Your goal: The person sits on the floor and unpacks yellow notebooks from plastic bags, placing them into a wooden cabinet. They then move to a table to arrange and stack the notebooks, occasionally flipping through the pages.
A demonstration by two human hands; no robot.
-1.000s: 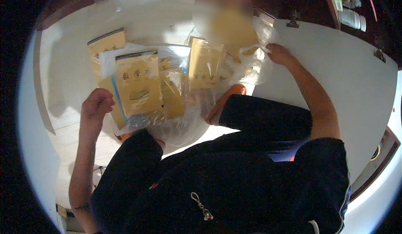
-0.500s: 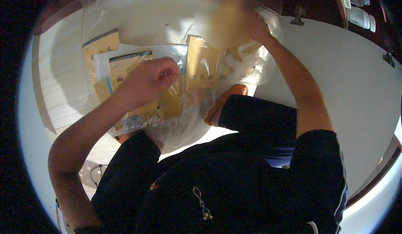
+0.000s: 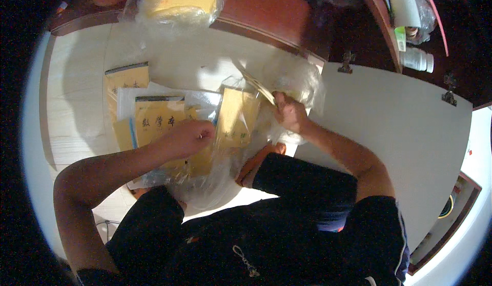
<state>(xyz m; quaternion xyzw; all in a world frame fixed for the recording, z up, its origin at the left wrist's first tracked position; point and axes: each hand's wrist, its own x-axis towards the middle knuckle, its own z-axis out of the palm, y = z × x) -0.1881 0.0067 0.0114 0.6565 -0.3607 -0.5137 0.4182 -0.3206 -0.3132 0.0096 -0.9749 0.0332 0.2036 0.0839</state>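
My right hand (image 3: 290, 113) grips a thin stack of exercise books (image 3: 254, 85), seen nearly edge-on and tilted up to the left. Below and left of it lies a yellow exercise book (image 3: 238, 112) in clear wrapping. My left hand (image 3: 190, 138) is curled closed over the pile; what its fingers hold, if anything, is hidden. Under it, a yellow exercise book with dark print (image 3: 160, 111) lies on clear plastic sleeves, with another yellow book (image 3: 127, 76) behind. A crumpled clear plastic bag (image 3: 205, 194) spreads between my legs.
At the back, a yellow package in clear plastic (image 3: 182, 2) rests by the red-brown furniture (image 3: 266, 14). More crumpled clear plastic (image 3: 302, 78) lies behind my right hand. A white board (image 3: 389, 132) with black clips (image 3: 346, 62) stands to the right, below a shelf holding a plastic bottle (image 3: 416, 59).
My right hand has come down and nearer, and a blurred yellowish shape beside it has given way to the edge-on books. The whole view has shifted; my left hand stays closed over the pile.
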